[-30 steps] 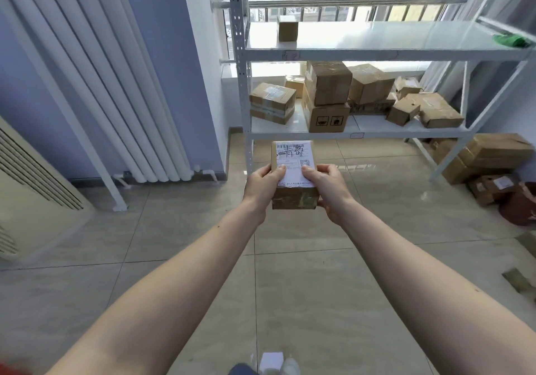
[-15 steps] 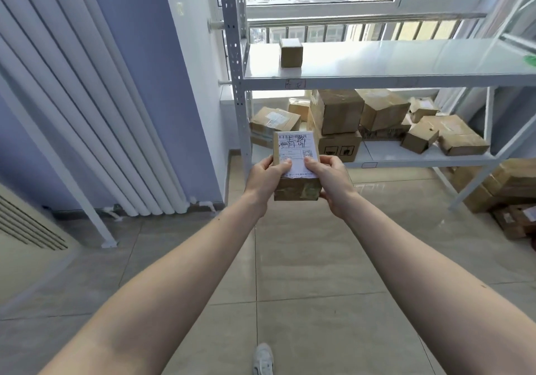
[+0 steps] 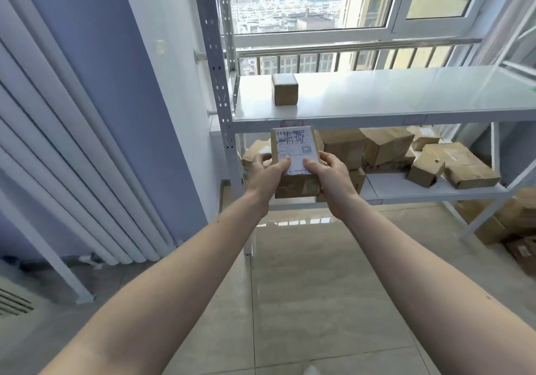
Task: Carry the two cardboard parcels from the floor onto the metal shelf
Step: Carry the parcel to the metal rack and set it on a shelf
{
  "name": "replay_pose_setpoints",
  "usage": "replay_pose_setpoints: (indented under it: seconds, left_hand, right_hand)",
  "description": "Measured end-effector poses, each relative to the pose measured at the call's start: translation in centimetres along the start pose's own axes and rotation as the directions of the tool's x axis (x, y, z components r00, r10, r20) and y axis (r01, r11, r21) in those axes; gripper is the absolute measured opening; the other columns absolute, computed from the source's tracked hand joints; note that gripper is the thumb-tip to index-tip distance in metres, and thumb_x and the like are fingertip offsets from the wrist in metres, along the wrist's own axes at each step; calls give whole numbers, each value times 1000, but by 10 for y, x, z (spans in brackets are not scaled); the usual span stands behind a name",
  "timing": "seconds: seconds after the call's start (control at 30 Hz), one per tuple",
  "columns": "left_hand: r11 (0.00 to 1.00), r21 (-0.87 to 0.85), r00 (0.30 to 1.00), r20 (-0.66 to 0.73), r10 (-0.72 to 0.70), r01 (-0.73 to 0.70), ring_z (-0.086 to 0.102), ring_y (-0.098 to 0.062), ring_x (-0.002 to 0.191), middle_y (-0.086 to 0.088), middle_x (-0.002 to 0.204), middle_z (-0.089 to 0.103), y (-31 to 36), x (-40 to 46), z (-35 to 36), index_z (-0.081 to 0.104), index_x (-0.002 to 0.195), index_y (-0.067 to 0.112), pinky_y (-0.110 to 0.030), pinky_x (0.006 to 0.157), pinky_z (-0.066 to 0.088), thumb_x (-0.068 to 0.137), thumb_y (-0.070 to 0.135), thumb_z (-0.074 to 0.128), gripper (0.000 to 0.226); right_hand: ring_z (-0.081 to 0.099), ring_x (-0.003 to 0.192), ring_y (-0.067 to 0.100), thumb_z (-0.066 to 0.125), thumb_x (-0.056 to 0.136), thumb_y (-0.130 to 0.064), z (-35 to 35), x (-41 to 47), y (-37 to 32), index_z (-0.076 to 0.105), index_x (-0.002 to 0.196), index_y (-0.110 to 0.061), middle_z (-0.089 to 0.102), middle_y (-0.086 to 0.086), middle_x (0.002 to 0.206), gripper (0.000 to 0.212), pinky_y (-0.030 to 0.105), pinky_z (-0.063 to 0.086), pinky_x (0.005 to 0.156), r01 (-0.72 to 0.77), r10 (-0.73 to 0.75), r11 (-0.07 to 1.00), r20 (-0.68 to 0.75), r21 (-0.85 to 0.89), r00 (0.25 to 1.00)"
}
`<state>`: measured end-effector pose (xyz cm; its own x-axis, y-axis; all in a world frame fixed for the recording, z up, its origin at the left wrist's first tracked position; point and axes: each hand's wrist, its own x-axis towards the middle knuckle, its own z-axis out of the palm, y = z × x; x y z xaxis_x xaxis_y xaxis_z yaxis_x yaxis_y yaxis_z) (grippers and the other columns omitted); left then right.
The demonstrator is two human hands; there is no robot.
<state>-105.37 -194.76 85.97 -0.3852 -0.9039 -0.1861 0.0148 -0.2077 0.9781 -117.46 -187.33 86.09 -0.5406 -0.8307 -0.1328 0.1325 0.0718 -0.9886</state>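
I hold a small cardboard parcel (image 3: 294, 149) with a white shipping label on top, out in front of me. My left hand (image 3: 265, 173) grips its left side and my right hand (image 3: 327, 173) its right side, thumbs on the label. It hangs just below the front edge of the metal shelf (image 3: 391, 100), in front of the shelf's left post. Another small cardboard parcel (image 3: 284, 89) stands on that white shelf board near its left end.
The lower shelf board (image 3: 406, 190) carries several cardboard boxes (image 3: 385, 147). More boxes (image 3: 510, 223) lie on the tiled floor at the right. A white radiator (image 3: 72, 148) lines the blue wall at the left. A window is behind the shelf.
I have come closer to the shelf. Both hands have raised the labelled parcel from lower-shelf height to just under the middle board's front edge.
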Motion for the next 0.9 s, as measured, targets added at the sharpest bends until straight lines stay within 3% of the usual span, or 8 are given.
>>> replay_pose_setpoints:
  seconds: [0.17,0.37,0.47,0.63,0.8,0.9]
  left_hand:
    - [997,-14,998,-5,70,-70,70,-27,106,-6,118,70,36,53,24,52,130,20,-46,91,58,87,31,68,47]
    - [981,-67,984,-7,180,-180,70,-26,107,-4,121,70,79,99,52,55,126,21,-32,81,56,90,23,67,39]
    - [969,-63,971,-25,239,-240,69,-25,106,-4,119,70,100,115,60,60,124,21,-30,79,56,90,22,66,35]
    - [937,-31,937,-17,349,-349,72,-14,96,0,113,75,142,141,66,65,126,24,-22,75,55,88,22,66,38]
    - [892,-47,892,11,451,-450,70,-12,97,2,112,75,185,161,71,66,117,30,-24,80,54,91,19,64,28]
    - [862,-96,862,52,503,-497,69,-14,98,-1,116,73,213,172,72,63,119,27,-18,73,54,91,15,65,31]
  right_hand:
    - [72,97,19,66,91,-19,-7,58,-40,59,121,-20,72,3,112,31,32,59,87,109,-104,992,76,-60,992]
    - [66,98,12,66,90,-21,-13,120,-86,45,140,-16,65,1,117,55,21,52,74,221,-212,971,99,-92,972]
    - [68,100,19,69,88,-21,-12,144,-105,38,138,-17,64,5,123,59,20,55,67,239,-236,971,92,-27,967]
    - [69,106,26,73,81,-27,-5,178,-138,42,131,-18,66,8,124,60,33,58,84,317,-320,947,96,45,943]
    - [66,111,25,71,75,-31,1,202,-183,48,131,-19,65,8,126,62,37,57,93,431,-440,897,108,94,892]
    - [70,103,16,69,82,-25,1,214,-209,51,135,-16,69,4,121,57,31,57,87,489,-500,865,119,116,858]
